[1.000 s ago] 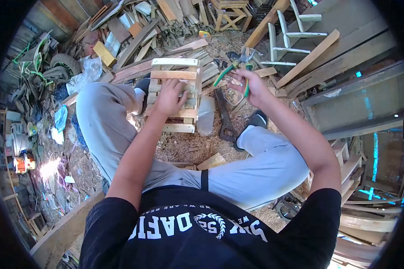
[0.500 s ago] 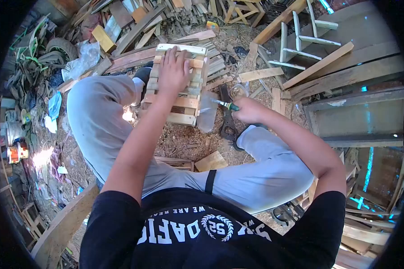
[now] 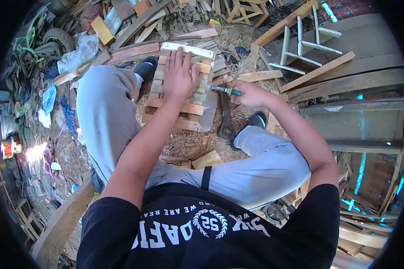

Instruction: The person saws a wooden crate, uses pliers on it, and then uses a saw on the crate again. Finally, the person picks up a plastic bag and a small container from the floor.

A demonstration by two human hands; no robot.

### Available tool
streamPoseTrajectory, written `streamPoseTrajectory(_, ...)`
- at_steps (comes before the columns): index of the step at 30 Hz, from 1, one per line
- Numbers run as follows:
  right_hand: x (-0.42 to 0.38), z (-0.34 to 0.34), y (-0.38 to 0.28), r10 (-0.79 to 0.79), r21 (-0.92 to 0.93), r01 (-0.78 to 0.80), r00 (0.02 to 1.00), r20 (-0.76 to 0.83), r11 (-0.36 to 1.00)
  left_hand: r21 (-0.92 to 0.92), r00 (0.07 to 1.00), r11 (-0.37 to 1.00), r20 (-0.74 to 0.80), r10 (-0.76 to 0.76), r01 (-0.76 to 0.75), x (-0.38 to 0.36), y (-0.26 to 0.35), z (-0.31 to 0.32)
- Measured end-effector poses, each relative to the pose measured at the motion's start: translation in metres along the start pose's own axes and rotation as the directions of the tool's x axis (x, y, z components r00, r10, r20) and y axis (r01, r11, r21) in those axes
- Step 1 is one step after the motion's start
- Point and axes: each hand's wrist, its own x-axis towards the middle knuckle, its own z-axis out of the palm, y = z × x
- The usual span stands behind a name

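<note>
A small slatted wooden frame (image 3: 158,85) lies before me, with a pale strip across its far end. My left hand (image 3: 180,78) rests flat over its slats, fingers stretched toward that strip. On the right side, my right hand (image 3: 250,93) is closed around a hand tool (image 3: 224,90) with a green-and-black handle and a slim metal front. The tool's tip reaches the right edge of the frame. Beneath that edge shows a translucent plastic sheet (image 3: 209,112). A dark metal tool (image 3: 227,123) with a holed end lies on the ground just right of the plastic.
Stacked wood strips (image 3: 191,18) fill the far ground. A white slatted piece (image 3: 300,47) stands at the far right near a long plank (image 3: 318,71). Clear plastic (image 3: 83,54) and a wheel (image 3: 58,39) are at the left. Wood shavings cover the ground.
The frame has turned and shifted slightly right, my left hand moving with it. My right hand has moved up a little, bringing the tool's tip against the frame's edge.
</note>
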Motion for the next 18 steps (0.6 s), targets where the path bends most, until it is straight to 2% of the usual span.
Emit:
streamPoseTrajectory(4,-0.001,-0.003,-0.001,0.041,-0.013,-0.040,0.997,0.058,0.999,-0.001,1.000,1.000,-0.009,0.022,-0.022,-0.009,0.003,-0.006)
streamPoseTrajectory(7,-0.004,-0.004,-0.004,0.012,-0.028,-0.012,1.000,-0.007,1.000,0.001,0.999,0.999,-0.008,0.036,-0.036,-0.012,0.005,-0.009)
streamPoseTrajectory(10,-0.008,-0.014,-0.013,0.088,-0.061,-0.084,0.995,0.056,0.995,0.006,0.999,0.999,-0.012,0.040,-0.040,-0.014,0.006,-0.010)
streamPoseTrajectory(12,-0.011,-0.015,-0.021,0.163,-0.226,-0.150,0.986,0.041,0.963,-0.001,0.999,0.999,-0.018,0.041,-0.041,-0.015,0.007,-0.009)
streamPoseTrajectory(15,-0.007,-0.010,-0.020,0.213,-0.144,-0.200,0.974,0.080,0.969,0.004,0.999,0.999,-0.023,0.040,-0.040,-0.015,0.007,-0.008)
streamPoseTrajectory(16,-0.007,-0.006,-0.021,0.212,-0.146,-0.199,0.974,0.080,0.969,0.003,0.999,0.999,-0.024,0.041,-0.041,-0.015,0.007,-0.008)
streamPoseTrajectory(18,-0.007,0.002,-0.021,0.040,-0.125,-0.045,0.998,-0.047,0.991,0.005,0.999,0.999,-0.026,0.039,-0.039,-0.015,0.007,-0.009)
